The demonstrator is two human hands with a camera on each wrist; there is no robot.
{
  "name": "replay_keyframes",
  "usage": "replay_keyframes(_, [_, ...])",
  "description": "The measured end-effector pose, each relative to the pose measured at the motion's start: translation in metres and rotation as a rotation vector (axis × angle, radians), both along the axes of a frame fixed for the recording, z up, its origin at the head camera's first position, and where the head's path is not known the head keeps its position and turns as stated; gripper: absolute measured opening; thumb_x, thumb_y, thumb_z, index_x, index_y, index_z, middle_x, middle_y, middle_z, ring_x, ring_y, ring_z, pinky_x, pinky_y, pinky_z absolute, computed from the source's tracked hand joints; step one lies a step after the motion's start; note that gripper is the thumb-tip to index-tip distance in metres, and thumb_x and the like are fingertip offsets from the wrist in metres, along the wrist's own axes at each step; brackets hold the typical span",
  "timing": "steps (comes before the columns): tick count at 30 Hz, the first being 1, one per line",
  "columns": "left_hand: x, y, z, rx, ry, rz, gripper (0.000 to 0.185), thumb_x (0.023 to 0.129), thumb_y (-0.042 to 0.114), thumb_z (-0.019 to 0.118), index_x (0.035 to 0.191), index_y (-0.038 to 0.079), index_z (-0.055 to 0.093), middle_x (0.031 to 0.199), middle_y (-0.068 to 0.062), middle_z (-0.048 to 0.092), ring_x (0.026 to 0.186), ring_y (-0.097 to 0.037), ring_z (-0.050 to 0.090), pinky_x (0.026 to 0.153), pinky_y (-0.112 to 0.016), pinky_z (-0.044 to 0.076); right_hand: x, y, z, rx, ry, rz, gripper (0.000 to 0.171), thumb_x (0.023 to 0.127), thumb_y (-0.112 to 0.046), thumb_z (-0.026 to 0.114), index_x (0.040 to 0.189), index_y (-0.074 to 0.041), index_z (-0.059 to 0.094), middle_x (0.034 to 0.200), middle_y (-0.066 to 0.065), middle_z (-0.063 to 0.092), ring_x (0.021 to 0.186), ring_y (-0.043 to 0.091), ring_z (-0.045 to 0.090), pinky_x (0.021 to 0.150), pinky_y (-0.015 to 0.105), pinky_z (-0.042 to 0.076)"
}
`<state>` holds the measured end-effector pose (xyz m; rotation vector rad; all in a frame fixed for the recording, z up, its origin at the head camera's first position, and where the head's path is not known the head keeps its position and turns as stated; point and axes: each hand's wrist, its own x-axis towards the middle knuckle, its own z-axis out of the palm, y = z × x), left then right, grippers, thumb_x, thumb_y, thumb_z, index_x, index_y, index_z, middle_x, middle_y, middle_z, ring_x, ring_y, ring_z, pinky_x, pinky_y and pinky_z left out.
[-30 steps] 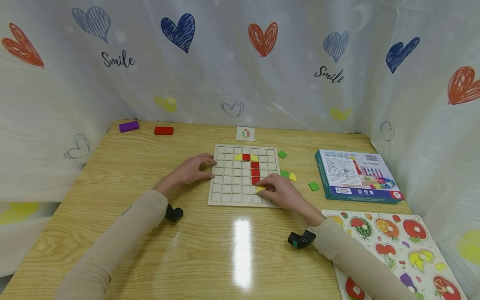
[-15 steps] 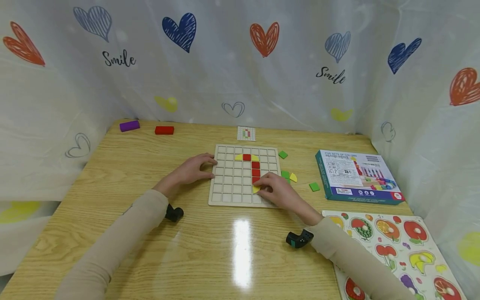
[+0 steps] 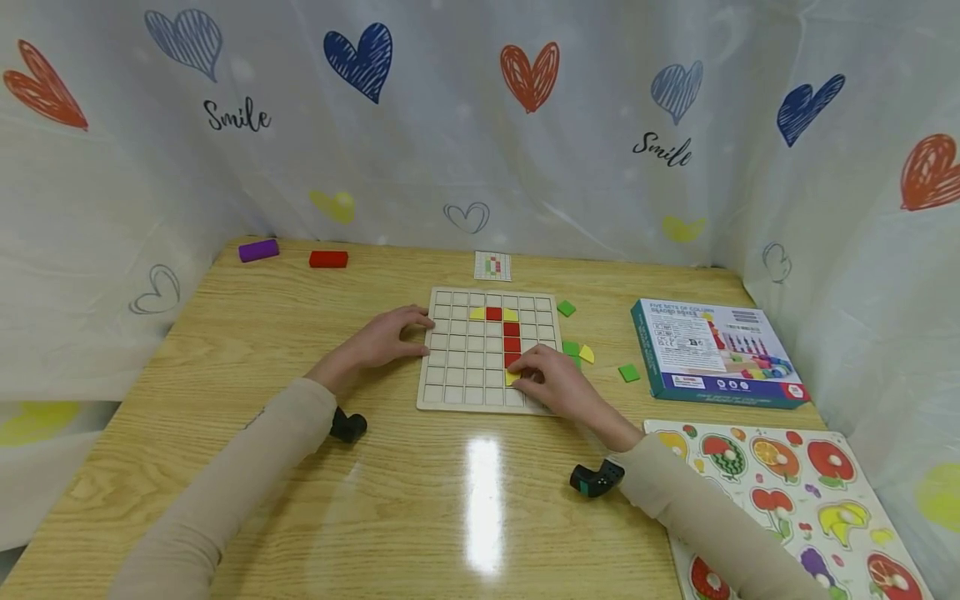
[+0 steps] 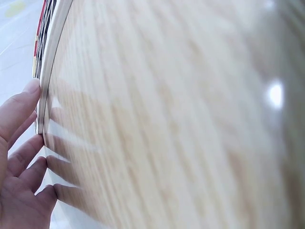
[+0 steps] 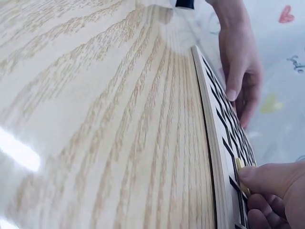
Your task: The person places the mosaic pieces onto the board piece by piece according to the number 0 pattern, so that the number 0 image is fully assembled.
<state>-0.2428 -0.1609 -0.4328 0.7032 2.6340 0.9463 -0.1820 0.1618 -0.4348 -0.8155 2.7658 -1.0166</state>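
A wooden grid board [image 3: 456, 382] lies mid-table with a red column [image 3: 512, 343] and two yellow quarter pieces [image 3: 477, 314] beside the top red square. My right hand [image 3: 525, 377] pinches a yellow piece [image 3: 512, 378] at a cell just below the red column. In the right wrist view that hand [image 5: 259, 183] pinches the yellow piece [image 5: 239, 172] low over the board [image 5: 215, 143]. My left hand [image 3: 411, 330] rests with straight fingers against the board's left edge. In the left wrist view its fingers [image 4: 21, 152] touch the board's rim [image 4: 44, 90].
Loose green squares [image 3: 565, 308] [image 3: 628, 372] and a yellow piece [image 3: 586, 354] lie right of the board. A toy box [image 3: 716, 350] and a fruit puzzle [image 3: 802, 492] sit at right. A pattern card [image 3: 492, 266], red block [image 3: 327, 259] and purple block [image 3: 258, 250] lie by the curtain.
My right hand has slid the yellow piece slightly left, to under the red column. The left hand has stayed put.
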Motion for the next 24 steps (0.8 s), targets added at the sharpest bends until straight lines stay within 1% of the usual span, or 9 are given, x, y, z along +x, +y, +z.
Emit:
replay_keyframes(4, [-0.0003,0.0000,0.0006,0.000,0.006,-0.003,0.047,0.091,0.022,0.072,0.132,0.004,0.059,0.152,-0.018,0.037,0.144,-0.036,0.025,0.117,-0.051,0.021,-0.0004,-0.0013,-0.0007,-0.011,0.004,-0.010,0.017,0.091,-0.011,0.071,0.107,-0.006,0.074,0.100,0.004,0.063,0.084,0.014,0.056,0.071,0.027,0.049])
replay_keyframes(12, [0.0000,0.0004,0.0007,-0.001,0.006,-0.003,0.047,0.091,0.022,0.071,0.132,0.004,0.059,0.152,-0.019,0.037,0.144,-0.036,0.025,0.117,-0.051,0.021,0.0013,-0.0039,-0.0011,-0.024,0.016,-0.018,0.018,0.089,-0.010,0.073,0.106,-0.005,0.074,0.097,0.004,0.063,0.084,0.015,0.058,0.072,0.029,0.050])
replay_keyframes(24, [0.0003,0.0011,0.0009,0.000,0.012,0.001,0.046,0.091,0.022,0.072,0.132,0.004,0.059,0.152,-0.018,0.038,0.144,-0.035,0.026,0.117,-0.050,0.021,0.0028,-0.0052,-0.0030,-0.029,0.016,-0.038,0.019,0.088,-0.012,0.074,0.105,-0.005,0.074,0.095,0.005,0.062,0.082,0.014,0.056,0.071,0.027,0.049])
